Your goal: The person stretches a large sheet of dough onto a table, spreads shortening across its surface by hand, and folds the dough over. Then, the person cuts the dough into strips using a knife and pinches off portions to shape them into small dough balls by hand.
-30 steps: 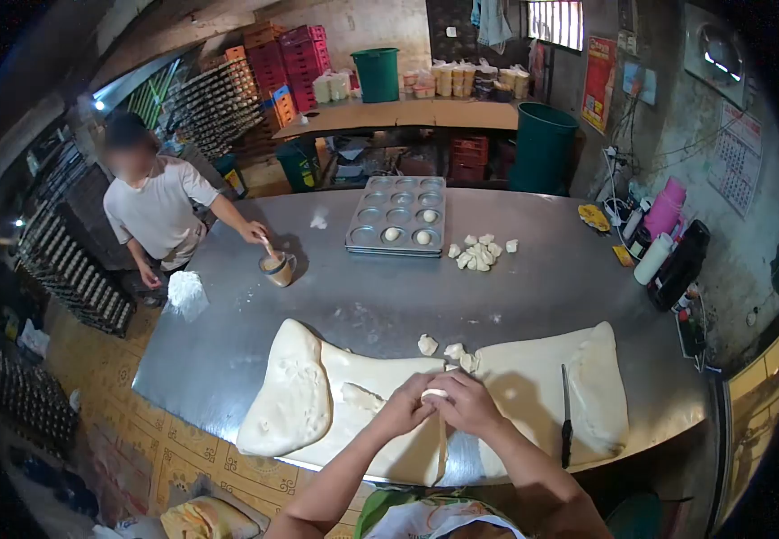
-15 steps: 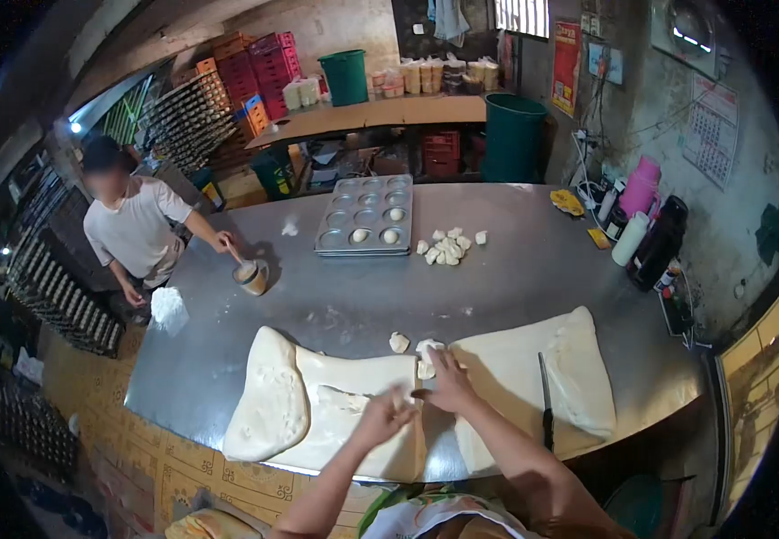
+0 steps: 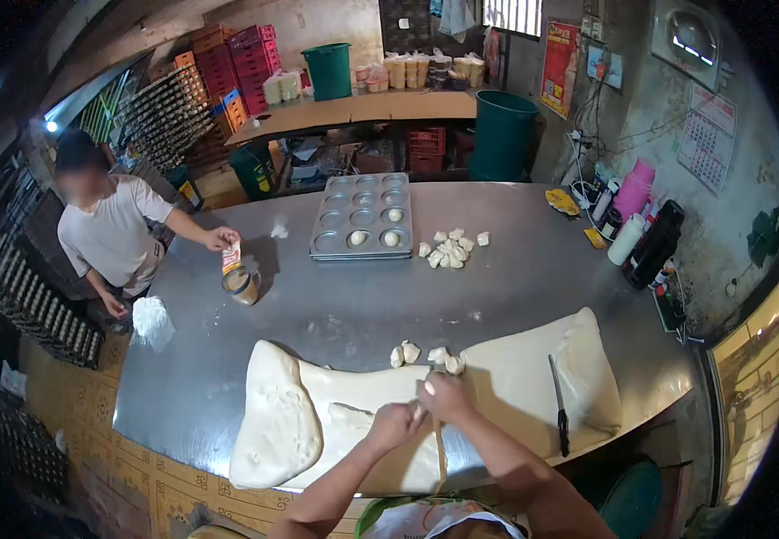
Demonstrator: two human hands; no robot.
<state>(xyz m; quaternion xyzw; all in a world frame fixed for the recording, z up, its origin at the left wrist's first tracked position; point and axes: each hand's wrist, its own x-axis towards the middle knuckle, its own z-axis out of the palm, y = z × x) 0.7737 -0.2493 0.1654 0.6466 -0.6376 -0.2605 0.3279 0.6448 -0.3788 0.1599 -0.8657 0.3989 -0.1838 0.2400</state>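
My left hand (image 3: 393, 426) is closed on a bit of dough at the inner edge of the left dough slab (image 3: 276, 422). Beside it my right hand (image 3: 446, 398) is closed too, with pale dough (image 3: 429, 387) showing at its fingers. Small dough pieces (image 3: 404, 353) lie just beyond my hands, and more sit (image 3: 444, 359) by the right dough slab (image 3: 533, 368). A knife (image 3: 560, 404) with a black handle rests on that right slab. Farther back, a muffin tray (image 3: 362, 216) holds several dough balls, and a pile of dough pieces (image 3: 448, 249) lies to its right.
At the left a person (image 3: 115, 225) holds a packet (image 3: 231, 257) over a glass mug (image 3: 241, 286). White flour (image 3: 149, 319) is near the metal table's (image 3: 335, 305) left edge. A pink thermos (image 3: 634, 187) and black flask (image 3: 655, 244) stand at the right.
My hands have come back together and closed. A second dough piece now lies beside the single one beyond the left slab. The person's packet is now plainly visible above the mug.
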